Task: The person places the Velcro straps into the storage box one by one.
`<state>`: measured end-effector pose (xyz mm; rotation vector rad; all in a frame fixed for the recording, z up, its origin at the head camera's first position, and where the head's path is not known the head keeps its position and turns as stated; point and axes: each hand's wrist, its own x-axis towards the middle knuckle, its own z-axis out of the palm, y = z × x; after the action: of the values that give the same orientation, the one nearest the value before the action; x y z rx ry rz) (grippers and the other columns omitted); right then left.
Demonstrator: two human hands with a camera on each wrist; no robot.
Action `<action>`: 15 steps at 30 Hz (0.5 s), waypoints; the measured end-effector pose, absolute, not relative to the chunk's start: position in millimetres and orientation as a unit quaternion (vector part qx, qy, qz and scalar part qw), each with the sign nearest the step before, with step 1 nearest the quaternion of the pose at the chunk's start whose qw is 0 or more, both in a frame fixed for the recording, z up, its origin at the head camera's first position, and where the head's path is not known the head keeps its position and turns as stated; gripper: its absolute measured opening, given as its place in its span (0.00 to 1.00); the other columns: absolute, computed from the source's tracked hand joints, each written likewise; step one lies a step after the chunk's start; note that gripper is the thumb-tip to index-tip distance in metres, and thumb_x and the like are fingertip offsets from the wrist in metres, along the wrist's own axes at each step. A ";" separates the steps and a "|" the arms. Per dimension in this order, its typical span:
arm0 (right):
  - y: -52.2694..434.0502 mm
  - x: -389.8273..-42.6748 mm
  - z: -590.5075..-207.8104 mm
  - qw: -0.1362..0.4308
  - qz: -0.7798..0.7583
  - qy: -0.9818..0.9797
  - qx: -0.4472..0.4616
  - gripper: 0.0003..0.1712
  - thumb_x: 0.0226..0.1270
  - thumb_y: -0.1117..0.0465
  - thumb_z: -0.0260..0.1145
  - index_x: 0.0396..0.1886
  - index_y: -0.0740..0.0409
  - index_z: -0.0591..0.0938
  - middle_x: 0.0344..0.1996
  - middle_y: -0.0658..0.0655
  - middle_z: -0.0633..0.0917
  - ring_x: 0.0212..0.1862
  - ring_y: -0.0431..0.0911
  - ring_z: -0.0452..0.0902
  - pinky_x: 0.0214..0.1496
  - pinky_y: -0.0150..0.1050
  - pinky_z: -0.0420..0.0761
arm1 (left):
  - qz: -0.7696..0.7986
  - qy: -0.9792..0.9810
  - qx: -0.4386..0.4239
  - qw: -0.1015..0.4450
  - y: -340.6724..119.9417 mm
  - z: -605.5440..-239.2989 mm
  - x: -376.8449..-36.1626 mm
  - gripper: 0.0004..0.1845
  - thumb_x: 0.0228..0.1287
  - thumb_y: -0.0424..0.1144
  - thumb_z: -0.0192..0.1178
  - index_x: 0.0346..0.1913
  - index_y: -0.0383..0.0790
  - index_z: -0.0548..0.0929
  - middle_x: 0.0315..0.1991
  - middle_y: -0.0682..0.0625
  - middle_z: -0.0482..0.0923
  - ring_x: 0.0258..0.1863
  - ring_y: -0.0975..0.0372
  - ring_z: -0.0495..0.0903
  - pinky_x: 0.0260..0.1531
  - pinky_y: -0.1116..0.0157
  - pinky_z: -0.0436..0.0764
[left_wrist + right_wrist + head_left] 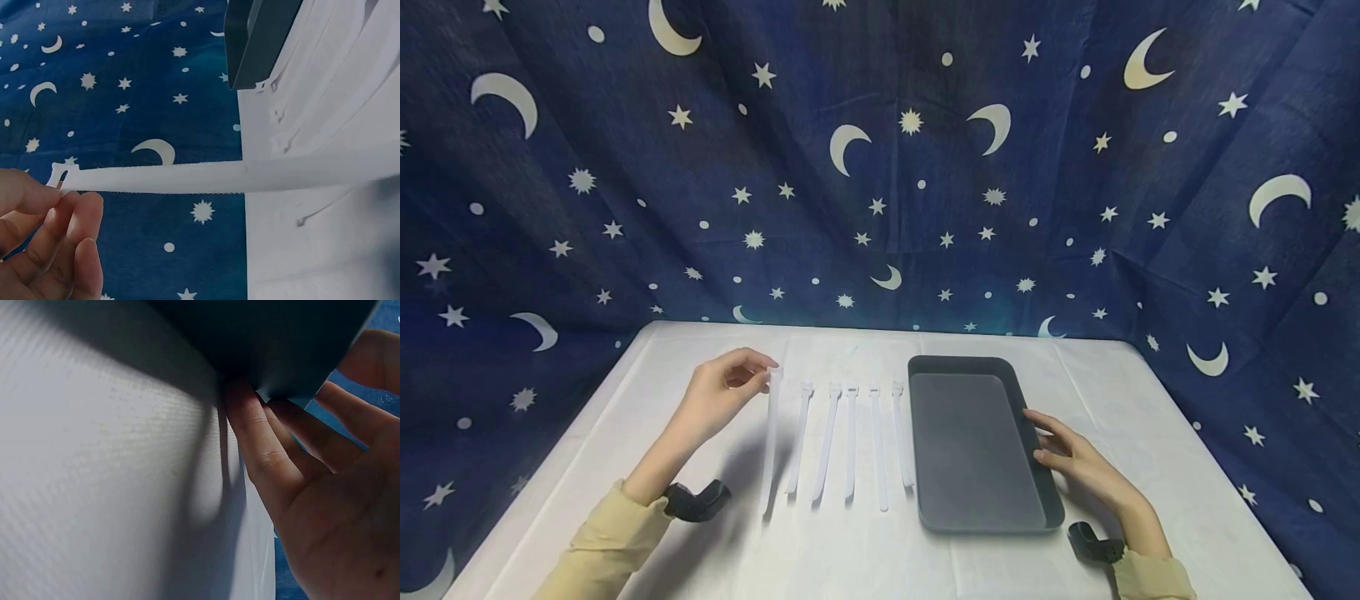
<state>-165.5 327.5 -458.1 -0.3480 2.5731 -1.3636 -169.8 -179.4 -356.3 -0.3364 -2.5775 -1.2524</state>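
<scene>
My left hand [730, 385] pinches the far end of a white strap [771, 437] and lifts it off the white table [820, 550]; the strap's near end hangs down toward the cloth. In the left wrist view the strap [206, 176] runs rightward from my fingertips [69, 206]. Several more white straps [850, 437] lie side by side to its right. My right hand [1063, 450] rests with straight fingers against the right wall of a dark grey tray [1037, 467]. In the right wrist view the fingers [256, 434] touch the tray's underside edge [275, 344].
A dark blue cloth with moons and stars [880, 167] hangs behind and at both sides of the table. The tray holds nothing. Bare tablecloth lies in front of the straps and to the right of the tray.
</scene>
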 end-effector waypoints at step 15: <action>327.2 -165.2 -459.2 0.100 -0.460 0.875 -0.114 0.37 0.69 0.57 0.60 0.74 0.56 0.58 0.73 0.67 0.59 0.68 0.70 0.62 0.65 0.67 0.63 | -0.459 -0.869 -0.137 0.124 -157.8 -345.0 -174.4 0.07 0.61 0.30 0.61 0.41 0.41 0.85 0.31 0.46 0.86 0.29 0.67 0.84 0.31 0.72 0.80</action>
<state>-165.2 327.2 -459.2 -0.3379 2.5860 -1.3588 -174.4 -157.8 -345.0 -0.4000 -2.5329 -1.3377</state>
